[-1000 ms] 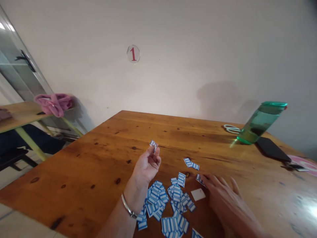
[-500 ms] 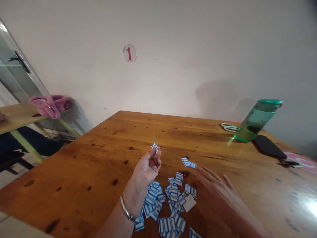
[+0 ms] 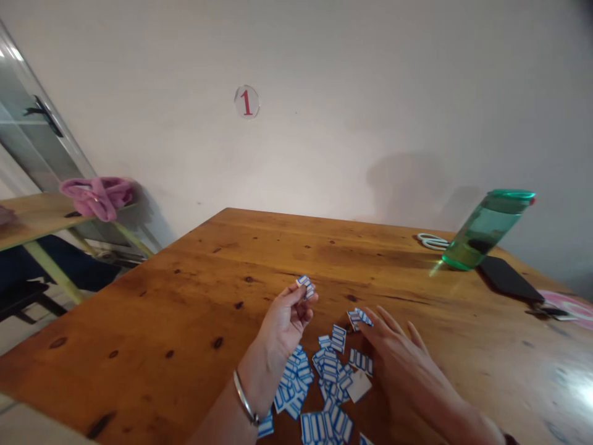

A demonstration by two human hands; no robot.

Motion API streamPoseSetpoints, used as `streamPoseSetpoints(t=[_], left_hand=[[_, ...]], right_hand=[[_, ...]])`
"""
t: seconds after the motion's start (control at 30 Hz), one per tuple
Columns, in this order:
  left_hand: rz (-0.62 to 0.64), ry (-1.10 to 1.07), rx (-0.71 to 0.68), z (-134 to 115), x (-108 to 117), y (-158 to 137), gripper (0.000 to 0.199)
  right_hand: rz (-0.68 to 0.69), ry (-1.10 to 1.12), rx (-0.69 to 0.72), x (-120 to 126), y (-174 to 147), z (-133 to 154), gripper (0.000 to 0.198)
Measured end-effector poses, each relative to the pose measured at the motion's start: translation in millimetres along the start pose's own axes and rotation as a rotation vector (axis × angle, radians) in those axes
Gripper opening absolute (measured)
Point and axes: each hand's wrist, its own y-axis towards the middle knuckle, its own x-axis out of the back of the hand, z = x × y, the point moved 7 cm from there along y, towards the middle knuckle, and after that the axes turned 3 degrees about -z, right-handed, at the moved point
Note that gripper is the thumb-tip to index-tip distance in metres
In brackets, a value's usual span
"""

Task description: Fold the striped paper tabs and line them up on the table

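My left hand (image 3: 287, 318) pinches a few small blue-bordered label cards (image 3: 305, 286) between thumb and fingers, raised above the table. On the wooden table, my right hand (image 3: 398, 343) lies low with its fingers stretched out. Its fingertips are at two overlapping label cards (image 3: 359, 318); whether they grip them I cannot make out. Between and below the hands, many more cards are scattered in loose piles, one pile (image 3: 330, 371) in the middle and another (image 3: 294, 380) partly hidden by my left wrist. A blank white card (image 3: 359, 386) lies beside the middle pile.
A green bottle (image 3: 488, 230) leans at the back right, near a black flat object (image 3: 507, 279) and a white looped cord (image 3: 432, 241). Keys (image 3: 550, 311) lie by a pink round mat (image 3: 572, 306). At left, a pink cloth (image 3: 98, 196) rests on another table (image 3: 32, 216).
My right hand has drawn the two overlapping cards nearer to the middle pile. My left hand has shifted slightly right, still pinching its cards. The view has shifted a little.
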Motion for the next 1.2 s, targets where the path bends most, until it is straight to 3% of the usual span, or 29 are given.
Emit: streamPoseSetpoints(t=[0.13, 0.27, 0.4, 0.67, 0.83, 1.0, 1.2], left_hand=[[0.028, 0.059, 0.012, 8, -2, -2, 0.008], [0.008, 0.108, 0.032, 12, -2, -4, 0.010], [0.006, 0.164, 0.025, 15, -1, -4, 0.010], [0.059, 0.318, -0.046, 20, -6, -4, 0.017], [0.093, 0.396, -0.084, 22, -9, -4, 0.020], [0.111, 0.508, -0.137, 22, -13, -6, 0.022], [0.150, 0.505, -0.147, 25, -16, -8, 0.023]], right_hand=[[-0.006, 0.060, 0.032, 12, -6, -3, 0.056], [-0.030, 0.289, -0.016, 28, 16, -13, 0.027], [-0.024, 0.445, -0.030, 16, 33, -14, 0.013], [0.025, 0.552, -0.027, -7, 32, -11, 0.014], [0.029, 0.559, -0.015, -5, 35, -12, 0.010], [-0.087, 0.611, -0.060, -1, 30, -12, 0.007], [-0.147, 0.849, -0.197, 16, 27, -20, 0.014]])
